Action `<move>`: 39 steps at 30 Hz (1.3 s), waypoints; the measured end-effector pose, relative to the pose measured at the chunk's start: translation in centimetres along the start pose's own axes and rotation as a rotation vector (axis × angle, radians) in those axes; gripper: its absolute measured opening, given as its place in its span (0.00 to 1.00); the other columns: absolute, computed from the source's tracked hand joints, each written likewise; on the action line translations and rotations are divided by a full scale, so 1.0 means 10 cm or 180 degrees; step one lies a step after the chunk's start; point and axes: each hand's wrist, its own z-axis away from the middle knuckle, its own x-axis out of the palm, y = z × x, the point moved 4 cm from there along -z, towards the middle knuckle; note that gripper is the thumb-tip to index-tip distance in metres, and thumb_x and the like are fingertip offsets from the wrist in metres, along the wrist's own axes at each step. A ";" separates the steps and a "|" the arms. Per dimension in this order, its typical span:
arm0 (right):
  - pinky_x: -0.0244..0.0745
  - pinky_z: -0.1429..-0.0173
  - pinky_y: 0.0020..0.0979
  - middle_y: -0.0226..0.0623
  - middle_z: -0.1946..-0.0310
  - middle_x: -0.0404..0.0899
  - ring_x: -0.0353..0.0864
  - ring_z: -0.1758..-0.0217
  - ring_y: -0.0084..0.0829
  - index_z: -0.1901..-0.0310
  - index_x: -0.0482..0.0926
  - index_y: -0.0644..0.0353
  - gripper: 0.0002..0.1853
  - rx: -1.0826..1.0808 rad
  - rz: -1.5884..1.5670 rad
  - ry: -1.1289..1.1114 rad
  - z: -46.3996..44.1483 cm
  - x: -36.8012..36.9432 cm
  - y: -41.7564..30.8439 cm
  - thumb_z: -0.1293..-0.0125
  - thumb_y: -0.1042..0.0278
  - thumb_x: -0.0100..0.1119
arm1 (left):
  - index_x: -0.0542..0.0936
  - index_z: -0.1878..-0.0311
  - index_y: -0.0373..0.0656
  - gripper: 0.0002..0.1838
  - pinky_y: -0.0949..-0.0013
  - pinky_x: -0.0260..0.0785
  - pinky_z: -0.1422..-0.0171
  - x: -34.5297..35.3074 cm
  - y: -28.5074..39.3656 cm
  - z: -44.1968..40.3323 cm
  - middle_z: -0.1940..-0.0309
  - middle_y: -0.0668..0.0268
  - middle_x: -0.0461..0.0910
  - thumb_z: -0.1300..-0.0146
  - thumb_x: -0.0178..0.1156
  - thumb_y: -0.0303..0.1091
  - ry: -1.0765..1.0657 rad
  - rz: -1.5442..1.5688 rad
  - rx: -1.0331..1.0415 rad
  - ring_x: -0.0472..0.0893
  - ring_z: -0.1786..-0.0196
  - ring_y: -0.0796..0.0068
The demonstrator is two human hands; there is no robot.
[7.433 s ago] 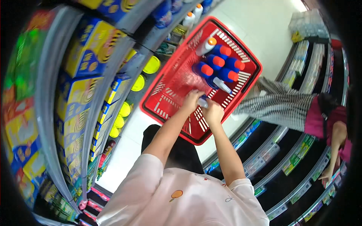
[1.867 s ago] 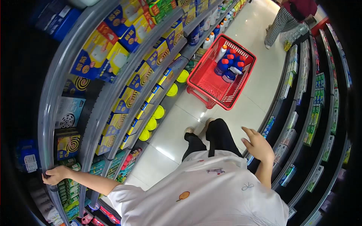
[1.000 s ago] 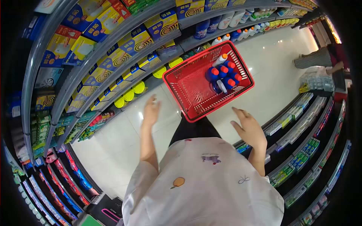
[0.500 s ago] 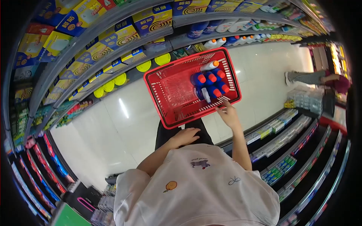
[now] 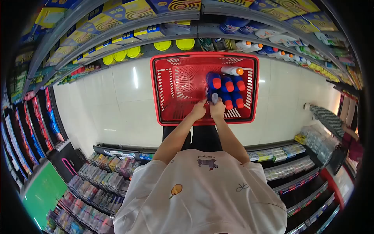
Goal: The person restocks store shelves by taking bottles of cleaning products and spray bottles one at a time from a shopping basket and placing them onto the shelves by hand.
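A red shopping basket is in front of me, its near rim by my legs. Inside, on the right, several blue bottles with red caps stand close together. A white bottle with an orange cap lies or leans behind them. At the near left of the group is a dark blue spray bottle with a pale trigger head. My right hand is closed at its near side. From the left, my left hand also closes on it; the fingertips are partly hidden.
Shelves with yellow-and-blue boxes, yellow-lidded tubs and bottles curve along the far side. Low racks of small packages stand behind me on both sides. Another person is at the far right on the pale floor.
Both hands have moved into the basket to the spray bottle, the left from my lap, the right from the basket's near rim. The view has turned, and the basket now appears level.
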 end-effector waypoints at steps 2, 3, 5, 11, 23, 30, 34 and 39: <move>0.78 0.56 0.46 0.58 0.67 0.81 0.82 0.60 0.55 0.58 0.77 0.65 0.17 -0.0133 -0.0046 0.0031 0.01 -0.03 0.02 0.47 0.63 0.66 | 0.67 0.34 0.39 0.31 0.60 0.63 0.33 0.13 -0.06 -0.10 0.40 0.43 0.70 0.45 0.45 0.19 -0.0194 0.0316 -0.0332 0.72 0.38 0.51; 0.77 0.56 0.48 0.57 0.68 0.81 0.82 0.60 0.56 0.58 0.77 0.64 0.16 -0.0155 -0.0048 -0.0003 -0.01 -0.03 0.05 0.46 0.64 0.64 | 0.66 0.33 0.40 0.32 0.61 0.61 0.32 0.09 0.09 -0.12 0.39 0.44 0.69 0.46 0.44 0.18 -0.0392 0.0498 -0.0568 0.71 0.37 0.52; 0.76 0.55 0.50 0.56 0.68 0.81 0.81 0.60 0.56 0.59 0.77 0.64 0.14 -0.0199 -0.0050 -0.0070 -0.03 -0.05 0.12 0.44 0.65 0.60 | 0.66 0.32 0.42 0.34 0.62 0.60 0.31 0.15 0.14 -0.11 0.36 0.46 0.67 0.47 0.44 0.16 -0.0476 0.0543 -0.0538 0.69 0.35 0.53; 0.77 0.61 0.45 0.55 0.69 0.81 0.83 0.64 0.54 0.60 0.78 0.69 0.17 -0.0877 0.0166 -0.0283 0.17 -0.47 -0.21 0.47 0.65 0.66 | 0.66 0.32 0.54 0.37 0.58 0.67 0.36 -0.32 0.62 0.25 0.34 0.48 0.64 0.47 0.51 0.16 -0.0199 0.0068 0.0158 0.68 0.35 0.50; 0.76 0.59 0.44 0.55 0.65 0.80 0.81 0.62 0.53 0.50 0.75 0.65 0.20 -0.3278 0.0978 -0.2312 1.39 -2.14 -2.30 0.44 0.67 0.62 | 0.73 0.41 0.42 0.43 0.59 0.70 0.40 -1.60 1.43 1.19 0.48 0.55 0.79 0.67 0.78 0.37 -0.0609 0.0379 0.1814 0.78 0.45 0.55; 0.75 0.51 0.39 0.50 0.55 0.79 0.80 0.56 0.47 0.45 0.73 0.66 0.27 -0.4378 0.0812 -0.2708 2.49 -2.26 -3.51 0.46 0.65 0.66 | 0.74 0.41 0.39 0.39 0.66 0.70 0.40 -2.16 1.61 2.19 0.49 0.58 0.80 0.61 0.77 0.32 0.0638 0.1416 0.1742 0.79 0.45 0.68; 0.65 0.34 0.37 0.47 0.41 0.72 0.71 0.37 0.41 0.37 0.64 0.66 0.41 -0.4012 -0.0644 -0.2438 2.89 -1.80 -3.75 0.54 0.70 0.72 | 0.72 0.39 0.36 0.41 0.68 0.68 0.38 -2.71 1.38 2.69 0.47 0.61 0.79 0.61 0.78 0.29 0.0877 0.1838 0.1663 0.77 0.45 0.73; 0.67 0.36 0.40 0.52 0.43 0.70 0.72 0.39 0.46 0.34 0.58 0.66 0.49 -0.3988 -0.0141 -0.1971 3.14 -0.59 -3.73 0.56 0.63 0.76 | 0.73 0.42 0.33 0.40 0.67 0.68 0.39 -3.61 0.91 3.46 0.49 0.58 0.79 0.61 0.78 0.34 0.1736 0.1440 0.1694 0.77 0.47 0.73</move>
